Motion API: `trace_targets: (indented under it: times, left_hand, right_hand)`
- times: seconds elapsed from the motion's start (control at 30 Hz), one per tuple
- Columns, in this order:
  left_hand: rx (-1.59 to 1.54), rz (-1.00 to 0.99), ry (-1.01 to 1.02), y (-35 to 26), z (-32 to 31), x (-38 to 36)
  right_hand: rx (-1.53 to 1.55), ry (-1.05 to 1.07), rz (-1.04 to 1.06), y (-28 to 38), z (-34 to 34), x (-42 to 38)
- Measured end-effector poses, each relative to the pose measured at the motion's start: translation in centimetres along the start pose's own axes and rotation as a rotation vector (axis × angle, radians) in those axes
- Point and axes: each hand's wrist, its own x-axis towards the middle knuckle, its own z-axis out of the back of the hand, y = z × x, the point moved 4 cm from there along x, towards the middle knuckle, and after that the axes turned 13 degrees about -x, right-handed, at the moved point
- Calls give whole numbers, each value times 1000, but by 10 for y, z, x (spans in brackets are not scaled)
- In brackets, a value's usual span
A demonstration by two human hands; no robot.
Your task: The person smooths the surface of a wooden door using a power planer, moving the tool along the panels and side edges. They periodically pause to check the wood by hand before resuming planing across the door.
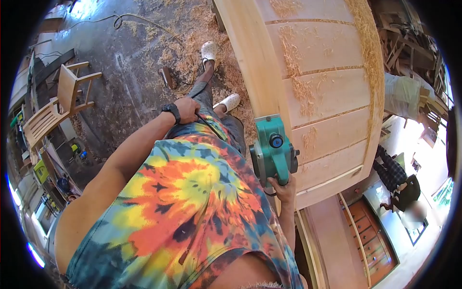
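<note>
My right hand (284,189) grips the handle of a green electric planer (272,149), which rests against the edge of a large pale wooden panel (327,91) made of joined boards. My left hand (187,110), with a black watch at the wrist, is closed on the planer's black power cord (208,126) beside my hip. Wood shavings lie on the panel's surface and along its far edge. My tie-dye shirt fills the lower middle of the view.
Shavings cover the concrete floor (130,91) around my white clogs (209,49). A wooden chair (60,103) stands at the left by cluttered shelves. Another person (397,178) in dark clothes is at the right near a wooden cabinet (370,238). A cable runs across the floor at the top.
</note>
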Motion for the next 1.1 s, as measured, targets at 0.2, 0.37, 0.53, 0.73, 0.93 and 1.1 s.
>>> trace_targets:
  times: [0.2, 0.37, 0.53, 0.73, 0.93, 1.1]
  left_hand:
    - [9, 82, -14, 14, 7, -10]
    - [-39, 163, -86, 34, 16, -21]
    - [-95, 252, -173, 60, 17, -34]
    - [-181, 321, -222, 63, 29, -46]
    - [-203, 368, -250, 65, 31, -50]
    - [-205, 389, -295, 63, 31, -55]
  right_hand:
    - [0, -47, 104, 31, -8, 27]
    - [-32, -55, 160, 78, -13, 67]
    - [-84, -123, 261, 130, -21, 118]
    - [-84, -125, 348, 224, -22, 178]
    - [-89, -57, 389, 279, -28, 209]
    - [-54, -82, 448, 319, -28, 234]
